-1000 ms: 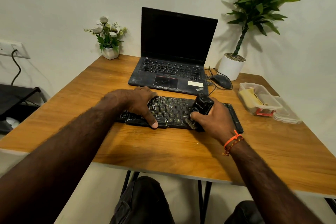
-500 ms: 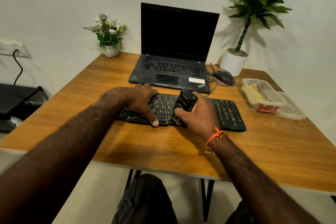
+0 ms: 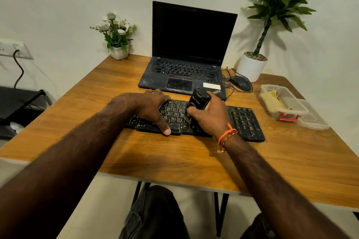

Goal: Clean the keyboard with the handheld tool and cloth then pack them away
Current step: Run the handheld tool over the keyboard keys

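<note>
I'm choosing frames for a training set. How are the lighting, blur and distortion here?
Head view: soft, even light, with arm shadows on the table and plant shadows on the wall; the plant leaves look slightly smeared, the keyboard and tool sharp; wide-angle bending at the table edges; laptop screen dark, glare-free.

The left hand covers the left end of the keyboard, and the right hand hides its middle keys. The handheld tool shows only its upper body; its lower end is blurred and partly behind the fingers, so whether it touches the keys cannot be told. The cloth lies partly hidden inside the clear container. The tall plant is cut off by the top edge.
</note>
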